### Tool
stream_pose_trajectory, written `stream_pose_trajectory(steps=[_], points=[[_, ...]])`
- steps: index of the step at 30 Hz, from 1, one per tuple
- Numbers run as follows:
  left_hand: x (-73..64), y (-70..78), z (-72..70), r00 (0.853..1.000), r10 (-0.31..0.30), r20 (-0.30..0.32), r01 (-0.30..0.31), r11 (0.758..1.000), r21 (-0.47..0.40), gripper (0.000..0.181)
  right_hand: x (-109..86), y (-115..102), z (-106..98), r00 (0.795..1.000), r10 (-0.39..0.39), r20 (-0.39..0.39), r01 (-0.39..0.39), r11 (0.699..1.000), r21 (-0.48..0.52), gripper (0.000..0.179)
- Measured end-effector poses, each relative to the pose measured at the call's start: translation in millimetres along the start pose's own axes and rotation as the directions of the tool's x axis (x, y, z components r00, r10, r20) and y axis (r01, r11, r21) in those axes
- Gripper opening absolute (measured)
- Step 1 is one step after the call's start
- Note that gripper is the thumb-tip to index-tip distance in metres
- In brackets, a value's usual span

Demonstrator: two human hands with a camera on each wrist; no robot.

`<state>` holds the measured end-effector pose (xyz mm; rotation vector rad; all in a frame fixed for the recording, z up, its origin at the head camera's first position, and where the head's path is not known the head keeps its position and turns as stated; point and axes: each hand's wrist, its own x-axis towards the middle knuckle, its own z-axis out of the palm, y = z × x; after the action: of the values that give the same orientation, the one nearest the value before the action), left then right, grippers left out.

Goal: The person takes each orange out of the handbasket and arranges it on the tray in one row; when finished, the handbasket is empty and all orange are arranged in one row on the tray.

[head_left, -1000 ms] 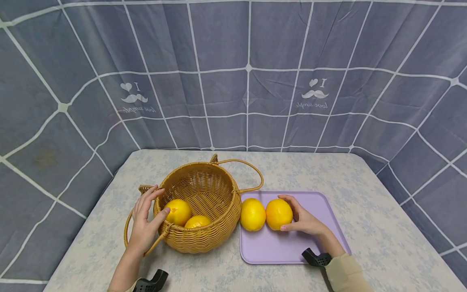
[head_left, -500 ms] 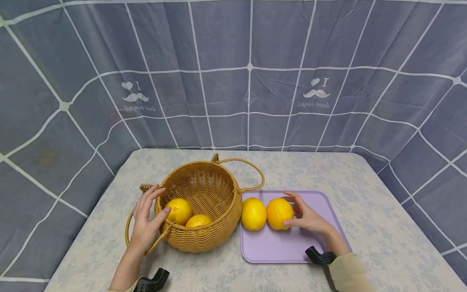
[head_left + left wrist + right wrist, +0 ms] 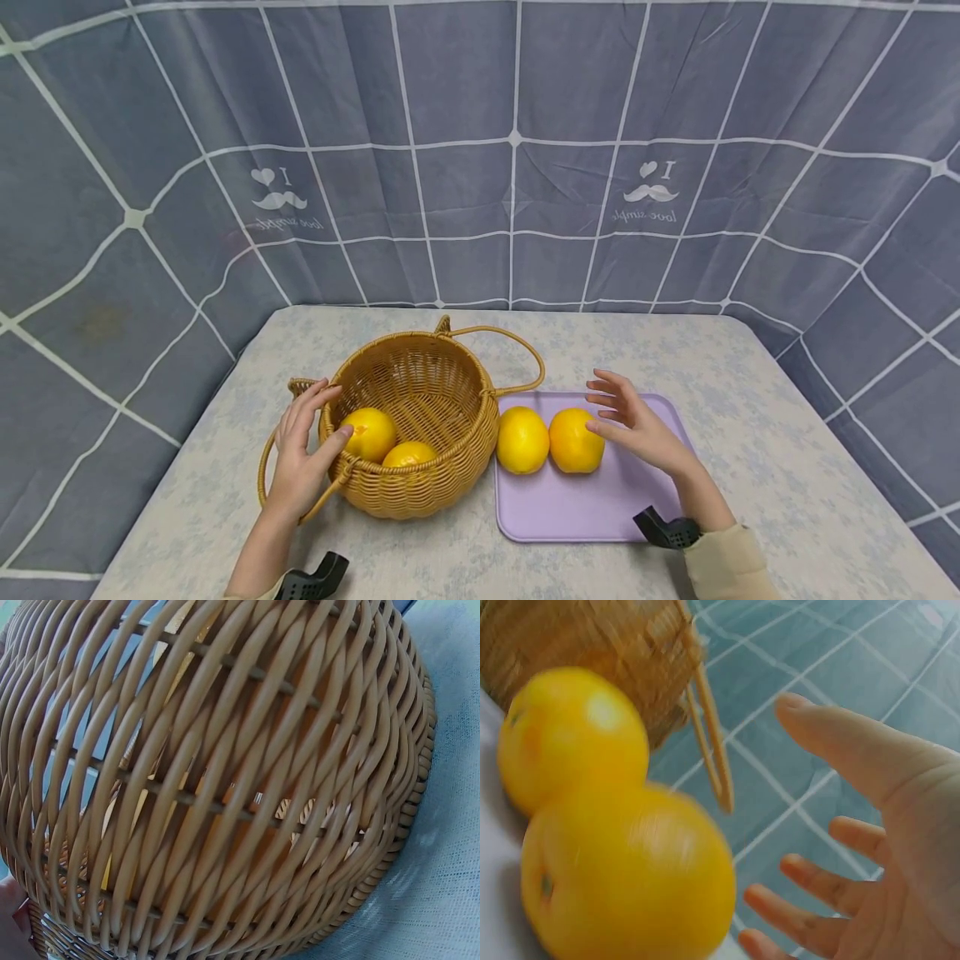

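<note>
My left hand [image 3: 302, 454] rests at the left rim of a round wicker basket [image 3: 408, 492], fingers and thumb spread and reaching over the edge. Inside lie two oranges, one orange [image 3: 369, 433] beside my thumb and another orange [image 3: 408, 454] partly hidden by the front rim. The woven side [image 3: 225, 772] fills most of the left wrist view. On a lilac tray [image 3: 577, 508], a left orange [image 3: 522, 440] and a right orange [image 3: 576, 443] sit side by side. My right hand [image 3: 637, 429] is raised just right of them, fingers spread, holding nothing; the right wrist view shows a gap between the thumb [image 3: 840, 739] and the nearer orange [image 3: 630, 874].
One basket handle [image 3: 517, 342] sticks out over the tray's back left corner; another loops out at the left, by my forearm. A pale patterned cloth [image 3: 637, 350] covers the table. A grey-blue checked curtain [image 3: 465, 192] hangs close behind and at both sides.
My right hand has let go of the right orange and moved up and to the right, its fingers spreading. The orange stays on the tray. My left hand and the basket keep their places.
</note>
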<state>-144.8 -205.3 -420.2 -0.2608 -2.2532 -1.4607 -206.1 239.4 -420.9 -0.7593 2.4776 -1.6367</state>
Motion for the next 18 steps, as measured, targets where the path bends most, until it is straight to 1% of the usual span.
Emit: stream_pose_trajectory(steps=[4, 8, 14, 18], points=[[-0.5, 0.6, 0.1, 1.0, 0.0, 0.0, 0.0, 1.0, 0.001, 0.049, 7.7, -18, 4, 0.998, -0.057, -0.024, 0.059, 0.993, 0.107, 0.064], [-1.0, 1.7, 0.1, 1.0, 0.004, 0.0, -0.004, 1.0, 0.002, 0.048, 20.8, -39, 9, 0.995, -0.101, 0.002, 0.098, 0.974, 0.203, 0.06], [-0.7, 1.2, -0.1, 1.0, -0.001, 0.001, 0.001, 1.0, 0.01, 0.049, 45.2, -65, 19, 0.989, -0.132, 0.058, 0.112, 0.956, 0.271, 0.06], [-0.3, 0.8, -0.2, 1.0, 0.002, 0.003, -0.002, 1.0, 0.011, 0.049, 62.7, -80, 29, 0.985, -0.146, 0.094, 0.113, 0.951, 0.287, 0.06]])
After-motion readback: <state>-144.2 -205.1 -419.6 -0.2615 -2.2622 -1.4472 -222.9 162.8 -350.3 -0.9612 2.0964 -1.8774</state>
